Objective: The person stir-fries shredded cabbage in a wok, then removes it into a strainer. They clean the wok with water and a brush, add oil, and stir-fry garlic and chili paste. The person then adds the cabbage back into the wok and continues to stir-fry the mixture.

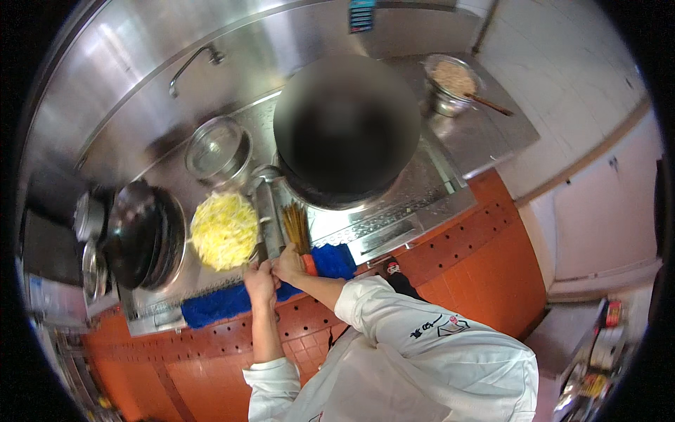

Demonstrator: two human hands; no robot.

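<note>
My left hand [259, 282] and my right hand [289, 265] meet at the counter's front edge, fingers bent and close together. They are by the near ends of long metal utensils [270, 221]; whether they grip these is unclear. Left of the utensils, shredded yellow-white vegetables [224, 230] are heaped in a round container. A bundle of thin brown sticks [296, 224], perhaps a bamboo wok brush, lies just beyond my right hand. Blue cloth [221, 305] runs along the front edge beneath my hands. Farther back is a large wok [337, 198], mostly hidden by a blurred disc.
Stacked dark woks [140, 237] stand at the left. A strainer [216, 150] rests over a metal pot behind the vegetables, below a wall faucet [187, 66]. At the back right, a bowl of pale brown food [452, 78] has a wooden-handled utensil in it. Orange-red floor [474, 269] shows in front.
</note>
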